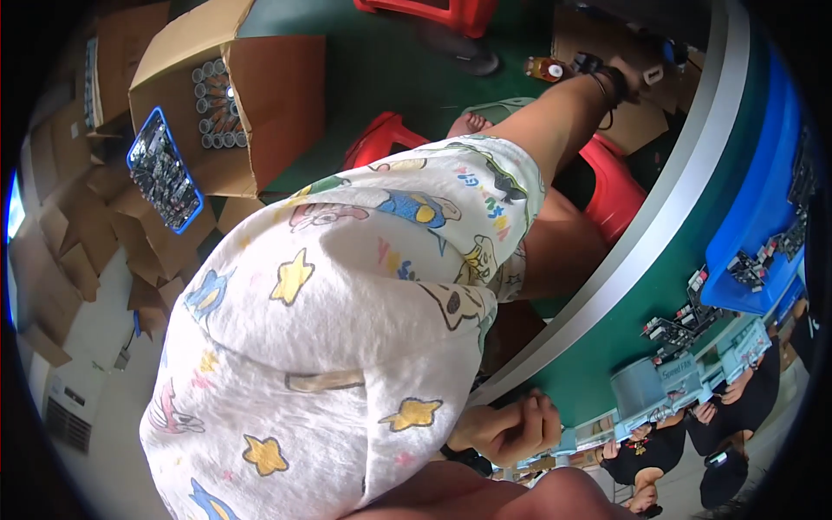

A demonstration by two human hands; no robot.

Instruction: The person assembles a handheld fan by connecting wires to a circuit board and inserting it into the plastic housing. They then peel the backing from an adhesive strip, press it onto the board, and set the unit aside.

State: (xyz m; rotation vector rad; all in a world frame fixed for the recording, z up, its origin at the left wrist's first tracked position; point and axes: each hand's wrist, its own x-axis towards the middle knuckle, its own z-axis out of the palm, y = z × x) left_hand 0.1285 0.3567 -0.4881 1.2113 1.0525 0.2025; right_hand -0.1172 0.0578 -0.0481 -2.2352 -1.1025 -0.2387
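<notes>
My left hand (637,80) reaches out at the upper right, over dark items beside a cardboard box. Black bands and a loose cord circle its wrist. The fingers are too small and blurred to read, so any hold stays unclear. Closer in, at the table's near edge, my right hand (516,431) has its fingers curled inward. What lies inside them, if anything, is hidden. A white garment (338,347) with cartoon prints fills the middle and covers much of both arms. An amber bottle (546,69) stands near my left hand.
The green table (581,381) curves down the right, bearing a blue tray (745,251), small black parts (685,321) and light-blue boxes (663,381). Co-workers sit at the lower right. Red stools (607,186), an open carton (290,113) and a blue-rimmed tray (165,173) are around me.
</notes>
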